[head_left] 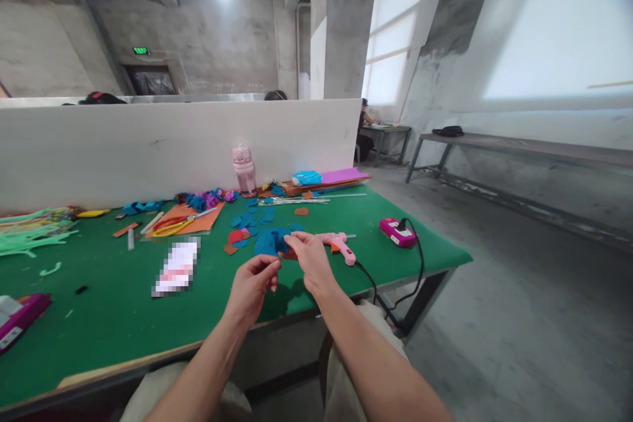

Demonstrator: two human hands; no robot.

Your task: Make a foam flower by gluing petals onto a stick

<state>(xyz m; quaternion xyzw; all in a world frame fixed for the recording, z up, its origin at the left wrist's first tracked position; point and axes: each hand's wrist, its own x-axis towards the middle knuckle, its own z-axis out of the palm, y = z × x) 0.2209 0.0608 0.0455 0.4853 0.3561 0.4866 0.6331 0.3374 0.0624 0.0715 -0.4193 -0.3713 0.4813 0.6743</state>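
My right hand (312, 262) is closed in a pinch at a dark blue curled piece of felt or paper (278, 242), just above the table. Close beside it, my left hand (253, 285) has thumb and forefinger pressed together; whatever lies between them is too small to make out. Flat blue cut pieces (244, 219) are scattered beyond my hands, with a red piece (235, 237) and a brown piece (230, 249) to the left. A pink glue gun (341, 247) lies to the right of my right hand, partly hidden by it.
A magenta power socket (397, 233) with a black cord sits near the table's right end. Yellow-and-red-handled scissors (178, 225) rest on orange sheets. A pink bottle (244, 170) stands against the white partition (173, 145). Green strips (34, 237) lie at the left.
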